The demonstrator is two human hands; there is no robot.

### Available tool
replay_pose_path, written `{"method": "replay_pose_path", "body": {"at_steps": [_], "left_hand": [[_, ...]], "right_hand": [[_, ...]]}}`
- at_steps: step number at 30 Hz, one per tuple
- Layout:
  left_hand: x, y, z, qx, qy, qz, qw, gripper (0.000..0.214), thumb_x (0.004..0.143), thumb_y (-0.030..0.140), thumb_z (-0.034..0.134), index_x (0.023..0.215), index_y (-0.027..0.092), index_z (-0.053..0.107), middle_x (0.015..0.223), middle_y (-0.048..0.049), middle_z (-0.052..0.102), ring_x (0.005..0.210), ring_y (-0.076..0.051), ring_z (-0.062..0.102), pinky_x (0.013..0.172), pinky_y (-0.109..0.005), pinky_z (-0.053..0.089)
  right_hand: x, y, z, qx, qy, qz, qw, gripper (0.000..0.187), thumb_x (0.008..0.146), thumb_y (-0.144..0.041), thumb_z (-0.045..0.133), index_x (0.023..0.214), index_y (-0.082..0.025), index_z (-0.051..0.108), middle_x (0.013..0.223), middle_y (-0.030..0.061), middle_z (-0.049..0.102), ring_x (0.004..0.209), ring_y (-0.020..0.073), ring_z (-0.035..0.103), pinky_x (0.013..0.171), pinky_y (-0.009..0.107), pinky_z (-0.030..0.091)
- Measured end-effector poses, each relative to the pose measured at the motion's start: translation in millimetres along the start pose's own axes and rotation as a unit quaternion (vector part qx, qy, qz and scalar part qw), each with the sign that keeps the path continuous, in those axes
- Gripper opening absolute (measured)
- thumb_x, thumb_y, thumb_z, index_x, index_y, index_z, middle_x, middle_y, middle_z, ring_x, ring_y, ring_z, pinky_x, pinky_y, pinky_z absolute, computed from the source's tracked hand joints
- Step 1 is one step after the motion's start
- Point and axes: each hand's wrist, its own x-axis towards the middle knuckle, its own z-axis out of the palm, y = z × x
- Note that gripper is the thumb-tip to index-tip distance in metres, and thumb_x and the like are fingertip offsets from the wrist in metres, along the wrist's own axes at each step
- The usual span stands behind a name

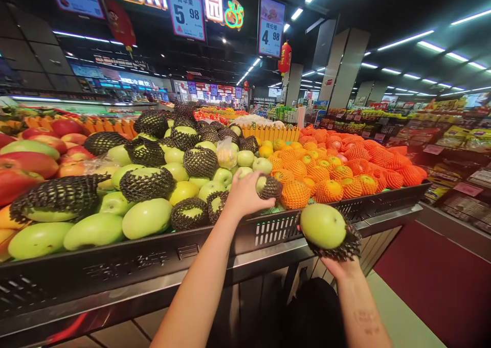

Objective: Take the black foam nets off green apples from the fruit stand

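Note:
My left hand (247,194) reaches over the bin's front edge, its fingers wrapped round a green apple in a black foam net (269,187). That apple is at the border between the green apples and the netted oranges (297,193). Off the bin's front, my right hand (339,266) holds up a larger green apple (322,226) from below. A black foam net (352,243) sits under and behind this apple, leaving its front bare. The fingers of my right hand are mostly hidden beneath the net.
Green apples (148,218), some in black nets, fill the black bin (153,258). Red apples (26,169) lie at the left, and red-netted fruit (383,156) at the right. A metal rail (264,253) runs along the front. Shelves of packaged goods (460,159) stand right.

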Motion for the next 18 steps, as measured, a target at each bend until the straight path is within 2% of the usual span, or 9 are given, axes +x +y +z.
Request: {"method": "replay_pose_path", "body": {"at_steps": [1, 3, 5, 7, 10, 12, 15, 17, 18], "left_hand": [[0, 2, 2.3, 0.041, -0.051, 0.016, 0.998, 0.063, 0.065, 0.051, 0.078, 0.118, 0.021, 0.061, 0.115, -0.0098, 0.073, 0.113, -0.034, 0.064, 0.124, -0.058, 0.021], [1, 3, 7.1, 0.093, -0.118, 0.025, 0.988, 0.065, 0.067, 0.057, 0.076, 0.119, 0.019, 0.064, 0.114, -0.0128, 0.073, 0.116, -0.037, 0.061, 0.122, -0.059, 0.023], [3, 3, 10.7, 0.118, -0.148, 0.015, 0.982, 0.070, 0.069, 0.060, 0.074, 0.123, 0.018, 0.064, 0.117, -0.0150, 0.071, 0.119, -0.040, 0.057, 0.117, -0.058, 0.030], [3, 1, 12.2, 0.129, -0.150, 0.006, 0.980, 0.074, 0.070, 0.064, 0.074, 0.128, 0.018, 0.064, 0.120, -0.0162, 0.068, 0.121, -0.041, 0.055, 0.113, -0.056, 0.035], [-1, 5, 9.1, 0.160, -0.115, 0.030, 0.980, 0.079, 0.072, 0.065, 0.074, 0.130, 0.013, 0.064, 0.128, -0.0209, 0.060, 0.123, -0.043, 0.052, 0.111, -0.057, 0.037], [-11, 14, 3.0, 0.174, -0.069, 0.068, 0.980, 0.084, 0.075, 0.059, 0.076, 0.139, 0.008, 0.057, 0.138, -0.0256, 0.053, 0.129, -0.044, 0.047, 0.113, -0.058, 0.036], [-41, 37, -8.2, 0.119, 0.019, 0.122, 0.985, 0.078, 0.086, 0.047, 0.070, 0.149, 0.008, 0.047, 0.146, -0.0246, 0.049, 0.134, -0.041, 0.045, 0.115, -0.057, 0.035], [-71, 55, -11.4, 0.020, 0.055, 0.145, 0.988, 0.064, 0.092, 0.045, 0.064, 0.148, 0.017, 0.049, 0.142, -0.0180, 0.055, 0.131, -0.036, 0.050, 0.112, -0.052, 0.040], [-87, 62, -10.7, -0.040, 0.055, 0.148, 0.987, 0.063, 0.092, 0.046, 0.064, 0.148, 0.022, 0.048, 0.139, -0.0153, 0.057, 0.129, -0.034, 0.053, 0.110, -0.050, 0.043]], "right_hand": [[-9, 5, -8, 0.053, 0.010, 0.027, 0.998, 0.056, 0.069, -0.062, 0.072, 0.118, -0.035, 0.070, 0.128, 0.0066, 0.072, 0.125, 0.0343, 0.063, 0.099, 0.061, 0.053], [-23, 15, -21, 0.143, 0.036, 0.075, 0.986, 0.060, 0.067, -0.059, 0.076, 0.122, -0.036, 0.068, 0.134, 0.0073, 0.069, 0.127, 0.0343, 0.062, 0.101, 0.062, 0.052], [-32, 21, -29, 0.180, 0.062, 0.096, 0.977, 0.064, 0.066, -0.057, 0.078, 0.125, -0.036, 0.067, 0.137, 0.0074, 0.067, 0.129, 0.0341, 0.060, 0.100, 0.060, 0.054], [-38, 24, -33, 0.195, 0.082, 0.100, 0.972, 0.066, 0.064, -0.056, 0.080, 0.125, -0.036, 0.066, 0.139, 0.0067, 0.066, 0.130, 0.0332, 0.060, 0.091, 0.053, 0.060], [-42, 26, -31, 0.199, 0.092, 0.112, 0.969, 0.067, 0.061, -0.055, 0.081, 0.123, -0.037, 0.066, 0.140, 0.0050, 0.065, 0.129, 0.0314, 0.061, 0.066, 0.039, 0.064], [-43, 29, -26, 0.175, 0.093, 0.114, 0.973, 0.066, 0.059, -0.056, 0.081, 0.120, -0.038, 0.066, 0.139, 0.0038, 0.065, 0.126, 0.0309, 0.063, 0.059, 0.036, 0.063], [-47, 42, -18, 0.132, 0.101, 0.097, 0.981, 0.064, 0.059, -0.061, 0.080, 0.118, -0.040, 0.067, 0.134, 0.0025, 0.068, 0.123, 0.0308, 0.064, 0.070, 0.044, 0.065], [-52, 54, -14, 0.092, 0.102, 0.076, 0.988, 0.064, 0.060, -0.066, 0.079, 0.116, -0.038, 0.068, 0.126, 0.0041, 0.071, 0.119, 0.0313, 0.066, 0.078, 0.048, 0.065], [-55, 61, -13, 0.053, 0.096, 0.057, 0.992, 0.064, 0.063, -0.069, 0.077, 0.116, -0.036, 0.069, 0.122, 0.0054, 0.073, 0.116, 0.0310, 0.067, 0.081, 0.048, 0.064]]}}
